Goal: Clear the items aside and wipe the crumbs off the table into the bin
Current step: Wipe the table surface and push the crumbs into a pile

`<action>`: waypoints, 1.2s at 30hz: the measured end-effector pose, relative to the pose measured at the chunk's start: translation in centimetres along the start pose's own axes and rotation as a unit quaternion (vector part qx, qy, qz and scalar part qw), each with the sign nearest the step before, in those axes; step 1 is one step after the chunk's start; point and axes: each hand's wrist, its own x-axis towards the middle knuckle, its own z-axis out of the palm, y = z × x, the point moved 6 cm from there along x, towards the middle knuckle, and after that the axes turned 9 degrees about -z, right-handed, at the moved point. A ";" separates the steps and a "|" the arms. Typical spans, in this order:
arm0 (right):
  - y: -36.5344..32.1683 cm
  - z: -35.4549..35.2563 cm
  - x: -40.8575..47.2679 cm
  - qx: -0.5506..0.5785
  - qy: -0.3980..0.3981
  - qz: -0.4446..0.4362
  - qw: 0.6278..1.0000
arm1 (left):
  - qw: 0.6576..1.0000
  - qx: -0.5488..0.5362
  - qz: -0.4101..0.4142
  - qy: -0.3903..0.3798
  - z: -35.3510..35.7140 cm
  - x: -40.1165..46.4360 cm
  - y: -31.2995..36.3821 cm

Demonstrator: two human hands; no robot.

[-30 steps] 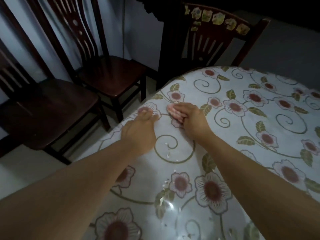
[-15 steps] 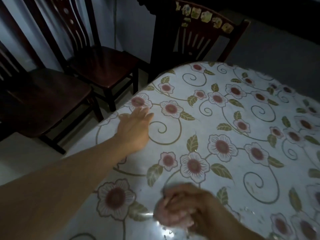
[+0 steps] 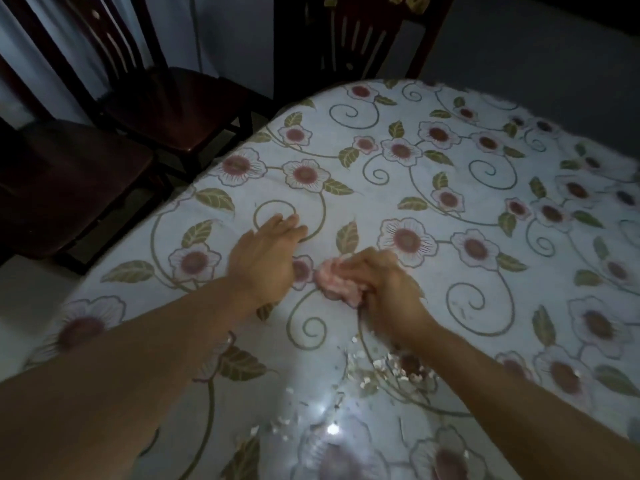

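Observation:
A round table (image 3: 450, 237) wears a white floral cloth under clear plastic. My right hand (image 3: 381, 282) grips a bunched pink cloth (image 3: 337, 282) and presses it on the tabletop near the middle. My left hand (image 3: 266, 254) lies flat on the table just left of the cloth, fingers together and stretched forward, holding nothing. Pale crumbs (image 3: 381, 368) are scattered on the plastic beneath my right forearm, with more crumbs (image 3: 277, 427) nearer the front edge. No bin is in view.
Two dark wooden chairs stand left of the table, one chair (image 3: 166, 95) further back and another chair (image 3: 62, 181) nearer. A third chair (image 3: 360, 39) stands behind the table's far edge. Pale floor (image 3: 31, 296) shows at the left.
My right hand with the pink cloth went from the far left edge back toward me, then forward again to the middle. My left hand stayed flat on the table. Crumbs now lie near the front.

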 end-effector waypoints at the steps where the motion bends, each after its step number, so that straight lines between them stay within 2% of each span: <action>1: -1.3 0.1 -2.4 0.013 -0.013 -0.021 1.000 | 1.000 0.009 -0.006 -0.006 0.1 -0.1 0.2; 4: -5.4 -0.4 -8.6 0.070 -0.098 -0.095 0.988 | 0.998 0.027 -0.046 -0.024 0.1 -1.0 1.2; 6: -6.6 -1.4 -11.3 0.128 -0.154 -0.086 0.976 | 0.998 0.042 -0.046 -0.008 -0.1 -2.1 2.8; 7: -6.5 -2.6 -11.9 0.148 -0.151 -0.065 0.975 | 0.999 0.044 -0.030 0.001 0.0 -2.9 3.8; 10: -3.0 -7.7 -10.6 0.154 -0.037 -0.009 0.987 | 0.998 0.027 0.050 0.022 1.1 -4.9 7.7; 13: 3.9 -12.1 -6.0 0.100 0.077 0.070 0.989 | 0.998 0.017 0.063 0.015 2.9 -5.0 10.8; 16: 11.2 -12.0 -3.3 0.069 0.110 0.132 0.983 | 0.999 0.011 0.047 0.019 4.8 -4.4 12.0; 19: 13.6 -9.8 -3.3 0.002 0.100 0.167 0.981 | 0.998 -0.003 0.044 0.045 5.2 -4.2 11.7; 21: 11.5 -8.0 -4.9 -0.023 0.085 0.143 0.986 | 0.998 0.000 0.045 0.048 5.4 -4.2 11.6; 24: 5.5 -5.6 -9.4 -0.021 0.035 0.045 0.998 | 0.998 -0.003 0.044 0.035 5.3 -4.5 11.8; 28: -1.0 -4.2 -15.7 0.029 -0.015 -0.030 0.999 | 1.000 0.024 0.004 -0.008 5.3 -5.3 12.5; 30: -3.5 -3.7 -18.2 0.081 -0.091 -0.033 0.992 | 1.000 0.018 -0.009 -0.019 5.2 -6.3 13.3; 32: -4.0 -4.4 -20.0 0.126 -0.126 -0.032 0.984 | 1.000 0.010 0.017 -0.016 5.1 -7.7 14.9; 34: -2.8 -7.8 -20.4 0.131 -0.097 -0.005 0.987 | 0.997 0.019 0.072 -0.013 5.5 -8.7 17.1; 36: 1.3 -12.4 -19.7 0.077 0.021 0.058 0.995 | 0.994 0.025 0.107 -0.027 6.6 -9.0 19.4</action>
